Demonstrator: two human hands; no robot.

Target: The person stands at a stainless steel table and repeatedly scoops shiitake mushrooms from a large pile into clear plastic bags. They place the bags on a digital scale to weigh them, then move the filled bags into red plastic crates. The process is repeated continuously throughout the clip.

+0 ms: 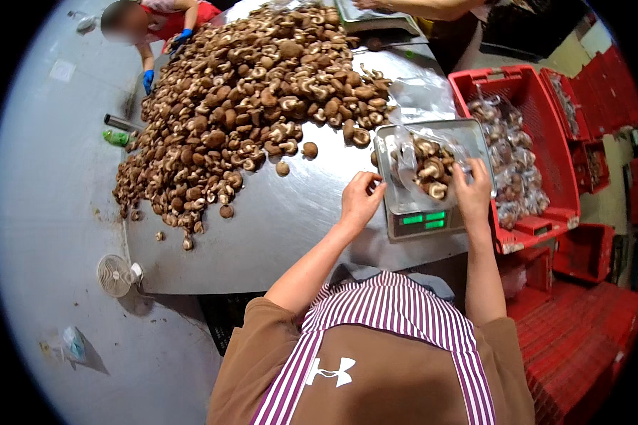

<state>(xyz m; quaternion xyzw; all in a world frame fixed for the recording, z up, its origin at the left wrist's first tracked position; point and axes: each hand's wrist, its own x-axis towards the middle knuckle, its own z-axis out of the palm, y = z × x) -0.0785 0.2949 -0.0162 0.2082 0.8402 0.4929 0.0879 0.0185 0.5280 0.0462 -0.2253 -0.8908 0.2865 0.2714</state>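
Observation:
A clear plastic bag with brown shiitake mushrooms in it lies on the metal pan of a digital scale. My right hand is at the bag's right side, its fingers closed on the plastic. At the pan's left edge, my left hand has its fingers curled in toward the thumb. Whether a bit of plastic is between them is too small to make out. Green digits glow on the scale's front. To the left, a large heap of shiitake mushrooms covers much of the steel table.
A red crate with bagged mushrooms stands right of the scale. Loose plastic bags lie behind it. A co-worker in blue gloves reaches to the heap; another person's arm shows at the back. A fan is at left.

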